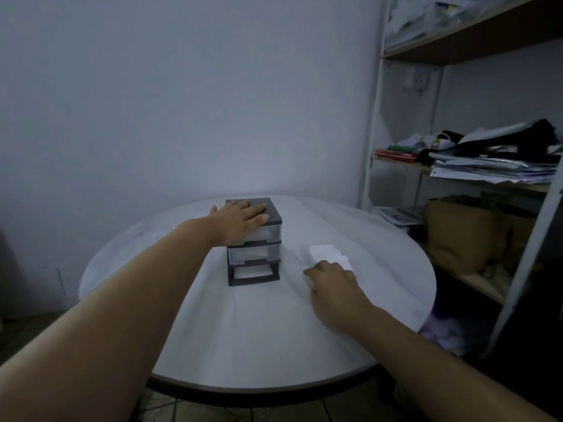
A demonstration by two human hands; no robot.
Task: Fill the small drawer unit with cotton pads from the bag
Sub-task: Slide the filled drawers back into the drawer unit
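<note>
A small drawer unit (254, 260) with a dark frame and clear drawers stands at the middle of the round white table (243, 336). Its bottom slot looks open, with no drawer in it. My left hand (240, 219) lies flat on the unit's top, fingers straight. To the right of the unit lies a white bag of cotton pads (327, 252). My right hand (333, 283) rests on the near end of the bag with its fingers bent down; whether they grip the bag is hidden.
A shelf rack (463, 172) stands right of the table, loaded with papers, folders and a brown bag (460, 236). A plain wall is behind the table. The floor shows below the near table edge.
</note>
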